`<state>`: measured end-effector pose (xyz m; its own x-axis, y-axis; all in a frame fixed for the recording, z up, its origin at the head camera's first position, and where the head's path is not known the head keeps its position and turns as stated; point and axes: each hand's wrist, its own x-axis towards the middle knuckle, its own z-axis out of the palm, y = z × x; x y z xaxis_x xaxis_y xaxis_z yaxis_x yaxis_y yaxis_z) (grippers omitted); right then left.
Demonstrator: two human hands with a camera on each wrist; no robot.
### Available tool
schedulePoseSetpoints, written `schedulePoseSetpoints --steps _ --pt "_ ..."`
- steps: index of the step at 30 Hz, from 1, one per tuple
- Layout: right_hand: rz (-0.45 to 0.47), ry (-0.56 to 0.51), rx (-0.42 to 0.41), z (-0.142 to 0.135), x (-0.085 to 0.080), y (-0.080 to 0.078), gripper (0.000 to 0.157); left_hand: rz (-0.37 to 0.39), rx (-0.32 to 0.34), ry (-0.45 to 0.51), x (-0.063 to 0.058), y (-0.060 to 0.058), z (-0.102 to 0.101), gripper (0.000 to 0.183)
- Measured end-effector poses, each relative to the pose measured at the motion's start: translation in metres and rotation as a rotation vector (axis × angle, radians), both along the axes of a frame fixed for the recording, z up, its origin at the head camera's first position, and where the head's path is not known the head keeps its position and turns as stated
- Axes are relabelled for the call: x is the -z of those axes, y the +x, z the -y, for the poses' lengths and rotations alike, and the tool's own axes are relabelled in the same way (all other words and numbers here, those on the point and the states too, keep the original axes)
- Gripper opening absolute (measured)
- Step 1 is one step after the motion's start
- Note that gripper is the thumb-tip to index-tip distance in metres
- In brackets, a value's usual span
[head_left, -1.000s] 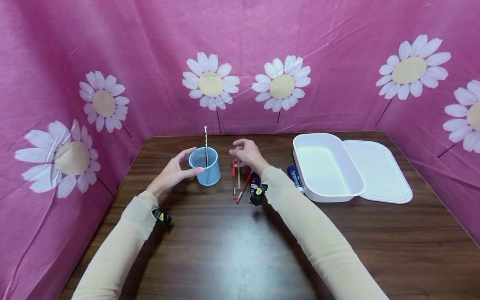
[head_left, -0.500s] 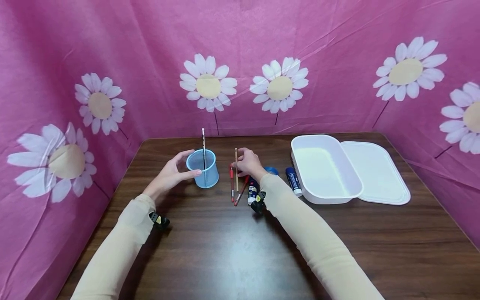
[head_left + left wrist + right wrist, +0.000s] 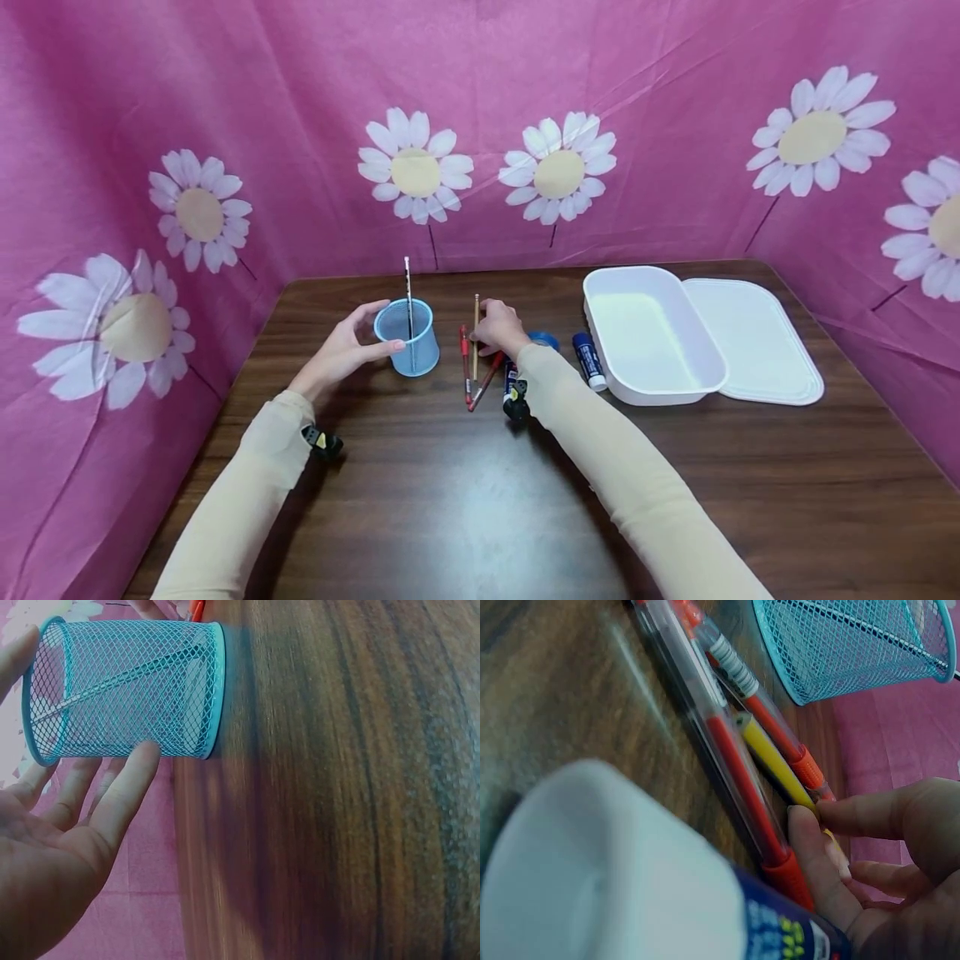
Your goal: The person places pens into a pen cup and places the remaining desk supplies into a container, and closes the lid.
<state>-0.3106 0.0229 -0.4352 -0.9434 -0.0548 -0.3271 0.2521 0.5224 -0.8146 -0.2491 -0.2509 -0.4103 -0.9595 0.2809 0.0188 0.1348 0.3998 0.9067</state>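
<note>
My left hand (image 3: 341, 350) holds the light blue mesh pen cup (image 3: 417, 357) from its left side, thumb and fingers spread about it. The cup stands upright on the table, and a dark patterned pencil (image 3: 408, 279) leans inside. Just to the right, my right hand (image 3: 501, 327) pinches a yellow pencil (image 3: 769, 754) between thumb and forefinger, as the right wrist view shows. The pencil's far end rises past the fingers. Two red pens (image 3: 739, 772) lie beside it. A glue stick (image 3: 667, 862) is under the right wrist, partly hidden in the head view.
A blue round item (image 3: 544, 339), partly hidden, lies behind the right sleeve. Further right another glue stick (image 3: 588, 361) lies against an open white box (image 3: 660, 397), whose lid (image 3: 772, 342) is beside it. A pink flowered cloth (image 3: 480, 233) hangs behind the table (image 3: 420, 483).
The right hand has closed thumb and forefinger on the yellow pencil, whose far end now shows above the fingers. The left hand stays at the cup. The head view has shifted slightly.
</note>
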Motion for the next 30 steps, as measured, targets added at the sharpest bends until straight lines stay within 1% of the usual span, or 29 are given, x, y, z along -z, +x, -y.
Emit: schedulePoseSetpoints --steps 3,6,8,10,13,16,19,24,26,30 --pt "0.012 0.019 0.018 0.000 0.000 0.000 0.066 0.019 0.002 0.005 0.002 0.000 0.000 0.083" --pt "-0.007 0.076 -0.006 0.001 0.001 0.002 0.050 0.033 -0.004 0.003 0.002 0.001 0.002 0.083" --pt "-0.038 0.122 -0.026 0.004 0.000 0.004 0.038 0.032 -0.010 0.004 0.002 0.002 0.003 0.082" --pt "-0.069 0.167 -0.029 0.005 -0.001 0.005 0.029 0.025 -0.016 0.000 0.001 0.002 0.003 0.081" --pt "-0.088 0.204 -0.009 0.006 -0.003 0.005 0.027 0.026 -0.007 0.017 0.000 0.001 0.001 0.081" --pt "-0.082 0.221 0.009 0.006 -0.005 0.006 0.027 0.038 -0.004 0.015 0.000 0.000 -0.002 0.082" --pt "-0.080 0.225 0.003 0.005 -0.005 0.006 0.026 0.047 -0.007 0.007 -0.004 0.001 -0.005 0.081" --pt "-0.078 0.196 -0.023 0.004 -0.006 0.006 0.023 0.064 0.004 0.001 -0.023 0.013 -0.011 0.079" --pt "-0.072 0.160 -0.029 0.002 -0.008 0.007 0.022 0.065 0.009 -0.001 -0.029 0.017 -0.013 0.079" --pt "-0.043 0.038 -0.030 -0.003 -0.011 0.008 0.024 0.070 0.004 0.006 -0.030 0.018 -0.014 0.080"
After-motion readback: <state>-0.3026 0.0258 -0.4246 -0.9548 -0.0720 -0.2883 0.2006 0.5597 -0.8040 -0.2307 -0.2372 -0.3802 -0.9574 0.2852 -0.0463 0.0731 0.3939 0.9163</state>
